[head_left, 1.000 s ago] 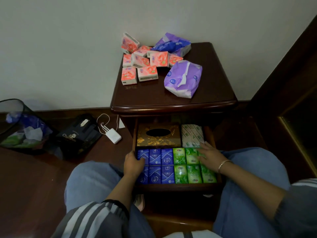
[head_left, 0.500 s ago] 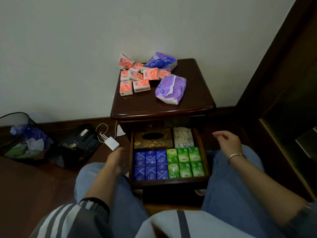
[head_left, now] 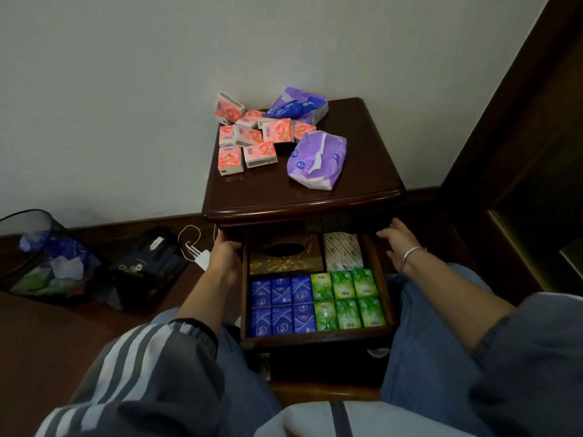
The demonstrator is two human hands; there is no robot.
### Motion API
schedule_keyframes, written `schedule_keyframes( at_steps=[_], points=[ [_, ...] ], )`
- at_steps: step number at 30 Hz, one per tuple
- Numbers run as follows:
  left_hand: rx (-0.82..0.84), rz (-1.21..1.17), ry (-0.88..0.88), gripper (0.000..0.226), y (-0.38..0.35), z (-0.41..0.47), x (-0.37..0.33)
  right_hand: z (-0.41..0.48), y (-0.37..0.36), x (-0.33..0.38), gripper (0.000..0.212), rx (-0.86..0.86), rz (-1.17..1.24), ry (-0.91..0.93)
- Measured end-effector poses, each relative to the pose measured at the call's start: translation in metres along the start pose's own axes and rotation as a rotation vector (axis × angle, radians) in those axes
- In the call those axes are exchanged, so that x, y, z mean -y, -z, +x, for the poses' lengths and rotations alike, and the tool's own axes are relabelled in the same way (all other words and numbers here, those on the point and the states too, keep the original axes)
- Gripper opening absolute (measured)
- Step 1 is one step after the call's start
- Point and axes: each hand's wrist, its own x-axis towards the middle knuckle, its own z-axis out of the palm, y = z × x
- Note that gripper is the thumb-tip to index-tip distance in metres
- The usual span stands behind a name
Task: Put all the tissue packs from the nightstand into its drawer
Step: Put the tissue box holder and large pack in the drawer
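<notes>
Several small pink tissue packs (head_left: pixel 249 138) lie in a heap at the back left of the dark wooden nightstand (head_left: pixel 372 171), beside two purple soft packs (head_left: pixel 317 159) (head_left: pixel 298 105). The drawer (head_left: pixel 315 339) below stands pulled out, holding rows of blue packs (head_left: pixel 280 305) and green packs (head_left: pixel 345 298), a gold tissue box (head_left: pixel 285 258) and a white-green pack (head_left: pixel 342 252). My left hand (head_left: pixel 225 255) rests against the drawer's left side near the cabinet front. My right hand (head_left: pixel 399 241) hovers by the drawer's right side, fingers spread, holding nothing.
A black mesh waste bin (head_left: pixel 38 257) with crumpled wrappers stands on the floor at left. Next to it lie a black bag (head_left: pixel 148 266) and a white charger with its cable (head_left: pixel 200 257). Dark wooden furniture (head_left: pixel 536 152) rises on the right. My knees flank the drawer.
Both hands have left the packs inside the drawer and moved up to its two sides. The camera has pulled back and tilted, showing more wall.
</notes>
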Motion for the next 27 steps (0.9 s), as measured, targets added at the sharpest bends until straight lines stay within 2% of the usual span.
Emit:
schedule_keyframes(
  at_steps=[4,9,12,15,22,25,27],
  points=[
    [0.016,0.037,0.015,0.075,-0.004,0.013,0.003,0.008,-0.015,0.004,0.069,0.044,0.004,0.037],
    [-0.100,0.038,-0.008,0.081,0.006,0.031,-0.005,0.015,-0.017,0.009,0.067,-0.017,-0.018,0.070],
    [-0.091,0.047,0.003,0.077,0.008,0.038,-0.010,0.023,-0.015,0.013,0.074,-0.050,-0.015,0.117],
    [-0.120,0.056,-0.025,0.070,0.012,0.041,-0.006,0.029,-0.011,0.018,0.076,-0.092,-0.115,0.161],
    [-0.086,0.567,-0.058,0.054,0.049,0.024,-0.013,0.016,0.022,0.015,0.060,-0.106,-0.381,0.179],
    [-0.013,0.779,-0.016,0.040,0.069,0.003,-0.021,-0.003,0.044,0.016,0.050,-0.055,-0.597,0.150],
    [-0.004,0.979,-0.084,0.028,0.073,-0.016,-0.027,-0.019,0.050,0.017,0.046,-0.061,-0.721,0.148]
  ],
)
